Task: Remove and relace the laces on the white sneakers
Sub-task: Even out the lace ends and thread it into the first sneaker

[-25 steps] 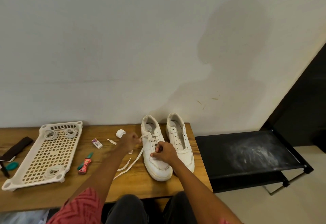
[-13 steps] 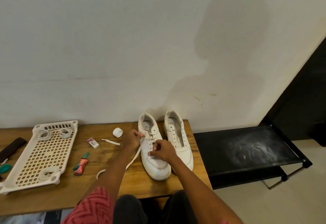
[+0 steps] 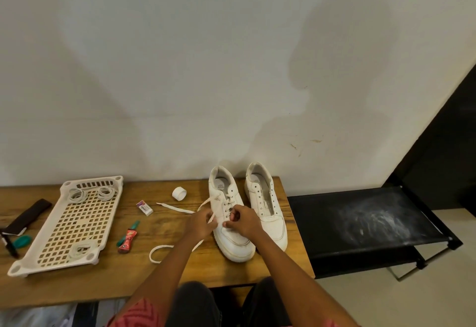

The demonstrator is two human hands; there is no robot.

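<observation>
Left hand [image 3: 199, 223] pinches the lace [image 3: 206, 204] just beside the eyelets of the left sneaker [image 3: 231, 234], prob. to keep it tight. Right hand [image 3: 243, 221] rests on the same shoe w/ fingers curled at the lower eyelets; it seems to hold lace there, cannot tell for sure. Right sneaker [image 3: 268, 205], just right of that hand, has no lace.

On the bench [image 3: 103, 283], the laced sneaker [image 3: 229, 226] is the landmark: the unlaced sneaker [image 3: 268, 213] just right of it, tape roll [image 3: 179, 193], eraser [image 3: 144, 207], tube [image 3: 128, 238] and tray [image 3: 69, 223] to its left.
</observation>
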